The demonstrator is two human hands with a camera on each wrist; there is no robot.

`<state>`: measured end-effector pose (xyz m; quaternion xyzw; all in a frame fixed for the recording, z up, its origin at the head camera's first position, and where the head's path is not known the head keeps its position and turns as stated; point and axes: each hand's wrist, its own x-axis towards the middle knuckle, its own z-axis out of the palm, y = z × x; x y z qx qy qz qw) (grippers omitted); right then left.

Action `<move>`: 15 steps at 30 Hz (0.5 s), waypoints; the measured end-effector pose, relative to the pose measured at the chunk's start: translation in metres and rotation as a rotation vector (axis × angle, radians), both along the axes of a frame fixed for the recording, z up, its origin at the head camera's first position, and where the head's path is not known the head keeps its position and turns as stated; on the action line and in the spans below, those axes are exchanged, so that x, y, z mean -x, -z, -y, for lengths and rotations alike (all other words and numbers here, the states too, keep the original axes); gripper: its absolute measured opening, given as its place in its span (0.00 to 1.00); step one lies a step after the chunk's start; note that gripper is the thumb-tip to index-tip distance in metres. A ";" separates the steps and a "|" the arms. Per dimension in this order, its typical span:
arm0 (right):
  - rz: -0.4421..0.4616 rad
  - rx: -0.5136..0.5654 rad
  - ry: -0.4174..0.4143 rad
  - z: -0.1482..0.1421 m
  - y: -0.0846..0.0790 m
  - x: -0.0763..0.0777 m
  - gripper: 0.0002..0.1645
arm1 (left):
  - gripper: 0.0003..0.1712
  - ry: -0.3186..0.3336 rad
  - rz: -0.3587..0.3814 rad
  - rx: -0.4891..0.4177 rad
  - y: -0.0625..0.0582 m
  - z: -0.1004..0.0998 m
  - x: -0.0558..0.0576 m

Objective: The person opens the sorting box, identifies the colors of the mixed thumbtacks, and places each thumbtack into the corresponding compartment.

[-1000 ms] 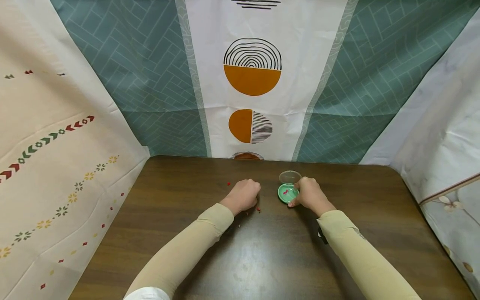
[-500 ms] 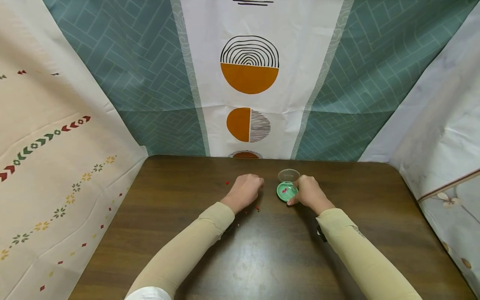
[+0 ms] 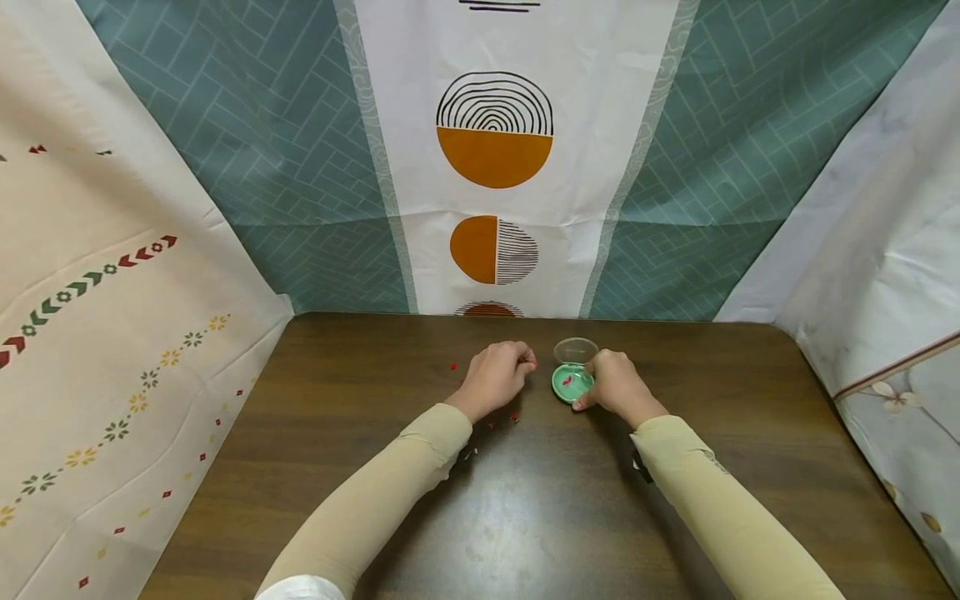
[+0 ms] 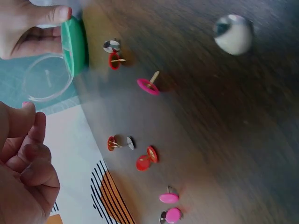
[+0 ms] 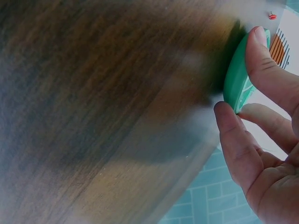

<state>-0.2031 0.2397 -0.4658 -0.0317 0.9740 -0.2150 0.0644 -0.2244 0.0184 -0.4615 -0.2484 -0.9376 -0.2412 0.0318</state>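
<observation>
My right hand [image 3: 620,388] holds the rim of a small round green case [image 3: 564,392] on the table, thumb on the near side and fingers behind. The case's clear lid [image 3: 576,350] stands open at the back. Some pink pieces lie inside. To the left of it is my left hand [image 3: 497,377], apart from the case. Its thumb and fingertips are pinched together; a bit of pink at their tips in the left wrist view looks like a thumbtack, mostly hidden. Several loose thumbtacks lie on the table, such as a pink thumbtack [image 4: 148,87] and a red thumbtack [image 4: 143,162].
The dark wooden table [image 3: 525,517] extends toward me and to both sides. Patterned cloth [image 3: 315,167] hangs behind its far edge, and pale cloths close off the left and right. One red thumbtack [image 3: 453,367] lies left of my left hand.
My left hand has risen off the scattered thumbtacks and moved right and away from me, toward the green case. The right hand keeps its hold on the case. The head view has shifted slightly.
</observation>
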 end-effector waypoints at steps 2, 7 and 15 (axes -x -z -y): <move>0.007 0.003 0.006 0.000 0.000 0.000 0.41 | 0.04 -0.004 0.020 -0.014 -0.001 -0.002 0.000; 0.007 0.000 0.004 0.000 -0.002 0.000 0.42 | 0.04 0.002 0.058 -0.034 -0.001 -0.011 0.002; 0.020 -0.003 0.008 0.001 -0.002 0.001 0.40 | 0.04 0.020 0.070 -0.007 0.009 -0.032 0.008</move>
